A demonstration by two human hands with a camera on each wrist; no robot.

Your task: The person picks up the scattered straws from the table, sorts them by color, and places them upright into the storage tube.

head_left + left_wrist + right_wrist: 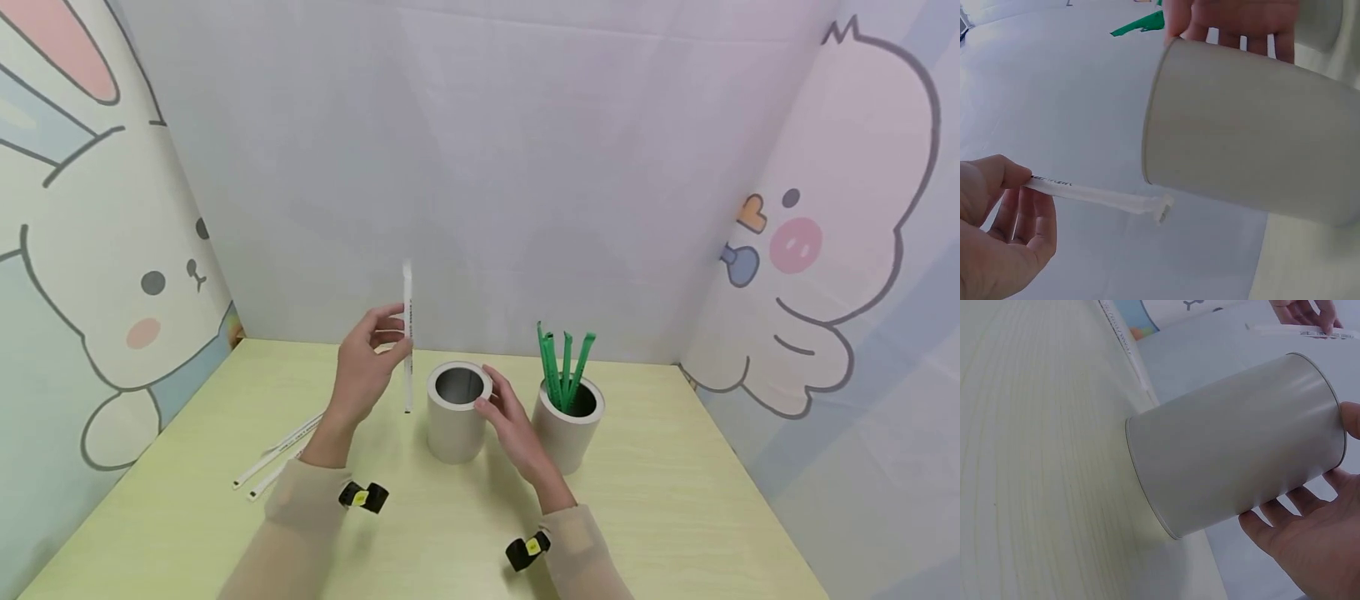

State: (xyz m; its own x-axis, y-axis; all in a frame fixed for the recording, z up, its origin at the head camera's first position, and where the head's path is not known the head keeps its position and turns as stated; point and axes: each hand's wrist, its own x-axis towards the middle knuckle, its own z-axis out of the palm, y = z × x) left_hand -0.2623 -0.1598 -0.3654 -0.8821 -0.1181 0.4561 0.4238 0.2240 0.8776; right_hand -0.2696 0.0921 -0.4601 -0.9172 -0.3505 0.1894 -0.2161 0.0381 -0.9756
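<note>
My left hand (pixel 362 360) pinches a white paper-wrapped straw (pixel 408 375) between thumb and fingers. The straw stands upright in the air, just left of a white cylindrical canister (pixel 455 437). Dark print runs along its wrapper in the left wrist view. My right hand (pixel 517 429) grips the canister from its right side, thumb at the rim and fingers against the wall (pixel 1235 450). Looking in from the head view, I see only the grey inner wall of this canister. Its base stands on or very near the table; I cannot tell which.
A second white canister (pixel 558 442) stands just right of my right hand, with several green-wrapped straws (pixel 567 371) upright in it. More white wrapped straws (pixel 281 450) lie on the pale wooden table (pixel 660 500) at left, partly behind my left forearm. A grey cloth (pixel 480 167) hangs behind.
</note>
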